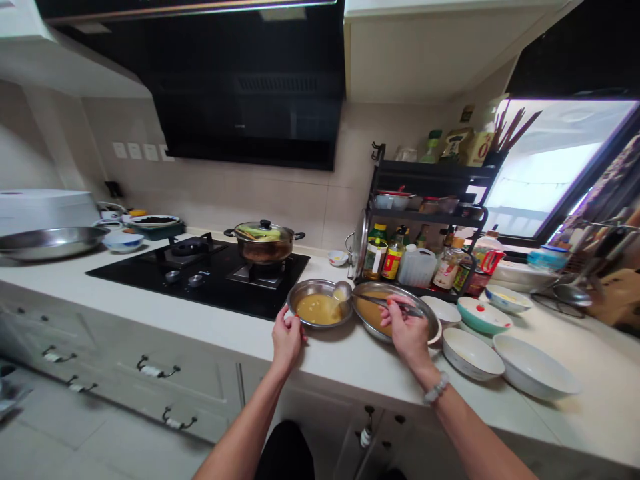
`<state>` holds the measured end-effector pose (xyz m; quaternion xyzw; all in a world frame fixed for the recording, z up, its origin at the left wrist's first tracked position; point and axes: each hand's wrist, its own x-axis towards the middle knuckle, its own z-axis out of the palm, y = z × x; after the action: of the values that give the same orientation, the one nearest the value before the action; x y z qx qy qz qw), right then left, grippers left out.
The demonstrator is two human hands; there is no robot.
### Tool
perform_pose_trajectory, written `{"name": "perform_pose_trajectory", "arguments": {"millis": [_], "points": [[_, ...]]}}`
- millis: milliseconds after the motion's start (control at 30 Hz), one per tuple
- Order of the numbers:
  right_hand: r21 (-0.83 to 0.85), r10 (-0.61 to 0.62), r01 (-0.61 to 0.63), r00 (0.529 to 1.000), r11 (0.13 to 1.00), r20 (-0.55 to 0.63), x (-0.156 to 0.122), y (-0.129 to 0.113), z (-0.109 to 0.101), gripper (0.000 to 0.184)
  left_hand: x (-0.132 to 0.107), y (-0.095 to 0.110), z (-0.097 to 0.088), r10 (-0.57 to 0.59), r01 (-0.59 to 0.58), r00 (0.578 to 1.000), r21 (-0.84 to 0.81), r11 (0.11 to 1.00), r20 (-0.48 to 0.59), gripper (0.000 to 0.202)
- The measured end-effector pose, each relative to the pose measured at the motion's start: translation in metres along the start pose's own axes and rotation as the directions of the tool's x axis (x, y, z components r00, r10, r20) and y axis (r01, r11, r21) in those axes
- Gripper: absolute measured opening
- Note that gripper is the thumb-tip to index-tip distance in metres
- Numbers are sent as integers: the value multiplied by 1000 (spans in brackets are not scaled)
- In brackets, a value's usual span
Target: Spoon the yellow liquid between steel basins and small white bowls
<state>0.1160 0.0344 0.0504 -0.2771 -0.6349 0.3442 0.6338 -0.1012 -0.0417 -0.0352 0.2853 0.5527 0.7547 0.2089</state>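
My right hand (409,333) is closed round the handle of a metal ladle (343,291). The ladle's cup is tipped over a steel bowl (300,289), and yellowish-brown liquid runs down from it into the similar liquid (315,309) there. At that bowl's near left rim, my left hand (289,337) grips the edge with thumb and fingers. Directly to the right stands a second, larger steel bowl (367,325) holding the same coloured liquid. The ladle's handle crosses above it, and my right hand covers part of it.
A lidded pot (265,250) sits on the gas hob (220,283) at the left. White bowls (473,353) and a green bowl (483,319) stand on the right. Behind them is a black rack (430,217) with bottles. A wide steel pan (50,243) lies far left.
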Motion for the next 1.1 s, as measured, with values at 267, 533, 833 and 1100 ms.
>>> {"name": "perform_pose_trajectory", "arguments": {"millis": [267,533,833,1100], "points": [[-119,-316,346,924,931,218,-11,2,-27,17,1,-3,0,-3,3,1000,-6,1000,-2,54],[-401,-190,194,981,895,50,-12,10,-76,23,1,-2,-2,-3,3,1000,4,1000,-5,59],[-250,121,-167,974,954,-192,-11,15,-88,41,0,-2,-1,-10,10,1000,2,1000,-9,58],[3,267,-283,902,959,-339,2,18,-94,36,0,-2,-1,-22,22,1000,-4,1000,-14,56]]}}
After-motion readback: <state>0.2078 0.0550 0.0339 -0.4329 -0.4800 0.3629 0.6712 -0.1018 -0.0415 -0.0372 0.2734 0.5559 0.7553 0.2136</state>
